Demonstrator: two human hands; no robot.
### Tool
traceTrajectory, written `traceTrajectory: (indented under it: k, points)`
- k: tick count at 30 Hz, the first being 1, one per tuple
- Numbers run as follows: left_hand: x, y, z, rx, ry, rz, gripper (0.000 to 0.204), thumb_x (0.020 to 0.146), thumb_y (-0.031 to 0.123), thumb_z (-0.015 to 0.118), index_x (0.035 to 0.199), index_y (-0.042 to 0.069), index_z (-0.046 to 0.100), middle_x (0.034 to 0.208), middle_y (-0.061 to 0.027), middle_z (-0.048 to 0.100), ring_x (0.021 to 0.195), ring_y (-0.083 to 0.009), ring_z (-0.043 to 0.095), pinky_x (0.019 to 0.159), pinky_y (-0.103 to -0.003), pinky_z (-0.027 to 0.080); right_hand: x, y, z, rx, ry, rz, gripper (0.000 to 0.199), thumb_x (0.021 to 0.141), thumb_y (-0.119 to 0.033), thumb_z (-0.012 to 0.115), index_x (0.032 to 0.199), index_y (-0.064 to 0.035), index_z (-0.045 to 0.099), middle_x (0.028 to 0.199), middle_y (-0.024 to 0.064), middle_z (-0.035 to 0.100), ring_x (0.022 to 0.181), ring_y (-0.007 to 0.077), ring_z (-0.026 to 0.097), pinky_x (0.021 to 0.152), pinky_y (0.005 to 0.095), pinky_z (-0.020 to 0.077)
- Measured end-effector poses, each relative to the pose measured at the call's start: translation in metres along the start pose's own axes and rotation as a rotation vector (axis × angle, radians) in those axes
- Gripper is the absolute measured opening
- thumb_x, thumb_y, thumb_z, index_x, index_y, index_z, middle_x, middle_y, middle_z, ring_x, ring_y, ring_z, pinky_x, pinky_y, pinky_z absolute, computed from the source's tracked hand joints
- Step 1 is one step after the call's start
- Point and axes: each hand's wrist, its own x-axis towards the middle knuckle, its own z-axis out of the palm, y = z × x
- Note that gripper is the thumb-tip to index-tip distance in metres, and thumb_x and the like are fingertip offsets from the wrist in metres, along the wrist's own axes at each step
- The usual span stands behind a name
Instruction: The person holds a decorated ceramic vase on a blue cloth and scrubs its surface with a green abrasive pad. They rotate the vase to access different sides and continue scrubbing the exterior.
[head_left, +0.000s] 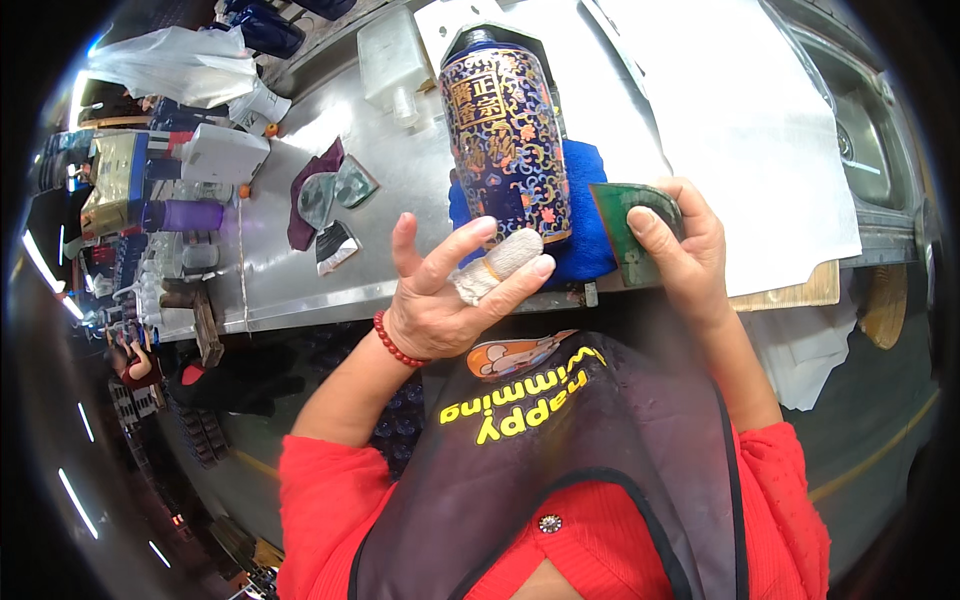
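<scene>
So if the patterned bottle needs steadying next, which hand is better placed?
Likely the left hand: it lies close to the base of the bottle and appears to grip nothing. The right hand is farther off and holds a flat green piece.

Workshop interior, probably part of a larger production hall. The metal worktable (275, 275) is the principal evidence: on it a patterned blue bottle (505, 140) lies on a blue cloth (590, 235). At the table's left end, a white box (228, 158) and a purple container (187, 215) stand among crowded supplies; at its right end is a metal basin (868, 145). Beyond its left end appear strip lamps (77, 502) and another person (143, 367). On its near side, the grey floor carries a yellow line (880, 452).
</scene>
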Motion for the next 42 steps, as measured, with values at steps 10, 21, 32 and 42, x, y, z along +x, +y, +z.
traceTrajectory:
  k: [10,21,32,42]
  points:
    - [0.035,-0.006,0.006,0.054,-0.063,0.16,0.034,0.093,0.021,0.063,0.124,0.029,0.073,0.105,0.0106,0.073,0.122,-0.0139,0.058,0.127,-0.058,0.011,0.0,-0.004,-0.005,0.04,-0.037,0.061,0.015,0.1,-0.014,0.07,0.107,-0.0027,0.064,0.092,-0.0024,0.067,0.083,0.0031,0.058,0.074,0.0199,0.0488]
    - [-0.022,0.008,0.024,-0.136,0.115,-0.551,0.075,0.079,0.033,0.081,0.143,0.004,0.056,0.145,-0.0193,0.054,0.143,-0.0403,0.033,0.122,-0.063,0.007,0.013,-0.022,0.028,-0.748,-0.29,-0.852,0.031,0.072,-0.004,0.077,0.102,-0.0078,0.073,0.092,0.0044,0.061,0.08,0.0251,0.06,0.074,0.038,0.0455]
    - [0.005,-0.01,0.003,0.059,0.072,-0.401,0.095,0.07,0.054,0.085,0.151,0.019,0.051,0.149,-0.0074,0.052,0.148,-0.0366,0.028,0.121,-0.064,-0.004,0.017,-0.027,0.029,-0.661,-0.169,-0.72,0.038,0.071,0.006,0.085,0.106,-0.0046,0.072,0.088,0.008,0.061,0.077,0.0217,0.059,0.064,0.0319,0.048]
    - [0.011,-0.015,0.002,0.033,0.013,-0.425,0.093,0.076,0.067,0.073,0.148,0.011,0.054,0.14,-0.0143,0.062,0.147,-0.041,0.032,0.121,-0.067,-0.008,0.014,-0.03,0.023,-0.696,-0.133,-0.579,0.03,0.08,0.001,0.083,0.107,-0.0029,0.073,0.087,0.0088,0.062,0.076,0.0202,0.061,0.063,0.0301,0.0493]
